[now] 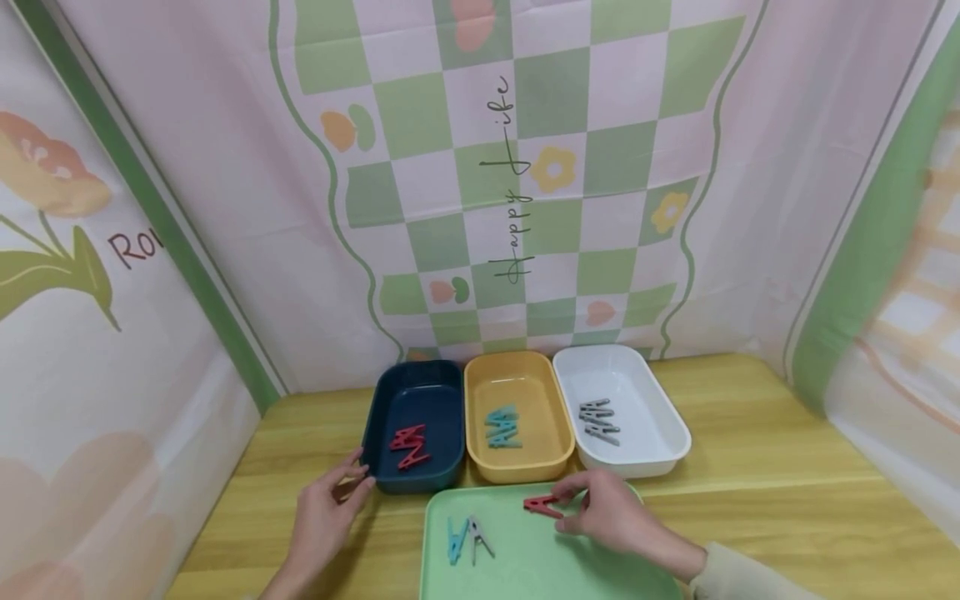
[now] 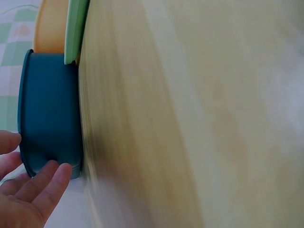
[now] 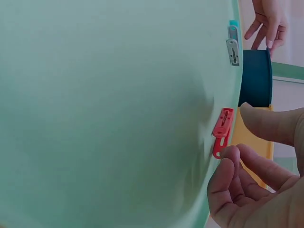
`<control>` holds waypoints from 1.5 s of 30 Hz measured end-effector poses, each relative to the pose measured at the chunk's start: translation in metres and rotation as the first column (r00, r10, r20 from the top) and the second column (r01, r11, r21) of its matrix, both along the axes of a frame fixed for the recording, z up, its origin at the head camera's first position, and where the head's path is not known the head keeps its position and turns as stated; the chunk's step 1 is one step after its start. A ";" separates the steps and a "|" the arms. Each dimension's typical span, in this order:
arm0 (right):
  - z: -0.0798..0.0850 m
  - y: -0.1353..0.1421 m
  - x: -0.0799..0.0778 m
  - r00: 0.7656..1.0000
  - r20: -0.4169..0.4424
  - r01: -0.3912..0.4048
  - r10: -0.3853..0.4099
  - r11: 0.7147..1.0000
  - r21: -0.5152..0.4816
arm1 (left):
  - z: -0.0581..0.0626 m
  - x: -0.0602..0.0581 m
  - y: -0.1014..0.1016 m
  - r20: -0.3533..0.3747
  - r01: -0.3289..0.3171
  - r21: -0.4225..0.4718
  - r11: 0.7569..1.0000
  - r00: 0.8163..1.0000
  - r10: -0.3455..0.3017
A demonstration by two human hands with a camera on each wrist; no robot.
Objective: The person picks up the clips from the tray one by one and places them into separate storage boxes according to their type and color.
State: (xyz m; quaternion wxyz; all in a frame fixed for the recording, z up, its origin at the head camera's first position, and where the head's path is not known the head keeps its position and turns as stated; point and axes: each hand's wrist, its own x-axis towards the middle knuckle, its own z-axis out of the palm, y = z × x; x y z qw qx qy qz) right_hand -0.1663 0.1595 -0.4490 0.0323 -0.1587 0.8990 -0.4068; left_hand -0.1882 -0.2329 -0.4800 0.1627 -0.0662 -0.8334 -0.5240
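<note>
My right hand (image 1: 603,512) is at a red clothespin (image 1: 543,506) on the light green tray (image 1: 525,558). Its thumb and fingers stand apart at the clothespin's open end. In the right wrist view a gap shows between thumb and fingertips, and whether they touch the clothespin (image 3: 223,124) is hard to tell. At the near left corner of the dark blue container (image 1: 420,482), my left hand (image 1: 326,508) rests its loosely bent fingers against the side. Left on the green tray, a turquoise clothespin (image 1: 457,540) lies beside a grey clothespin (image 1: 478,537).
Several red clothespins (image 1: 408,446) lie in the blue container. The yellow container (image 1: 517,471) beside it bears turquoise clothespins (image 1: 502,427), and the white container (image 1: 637,467) grey ones (image 1: 598,421). All three stand side by side on the wooden table (image 1: 765,500), before a patterned curtain (image 1: 480,208).
</note>
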 end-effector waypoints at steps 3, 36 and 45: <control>-0.003 -0.002 -0.002 1.000 -0.013 -0.009 0.009 1.000 0.015 | 0.000 0.000 0.000 0.006 -0.002 -0.009 1.000 1.000 0.002; -0.008 -0.006 0.001 0.999 -0.006 0.042 -0.042 0.999 0.021 | 0.004 0.001 0.001 0.036 -0.013 -0.028 1.000 0.999 0.014; -0.008 -0.011 -0.003 0.998 -0.069 0.026 -0.017 0.991 0.132 | 0.004 0.001 0.001 0.025 -0.016 -0.046 0.999 1.000 0.017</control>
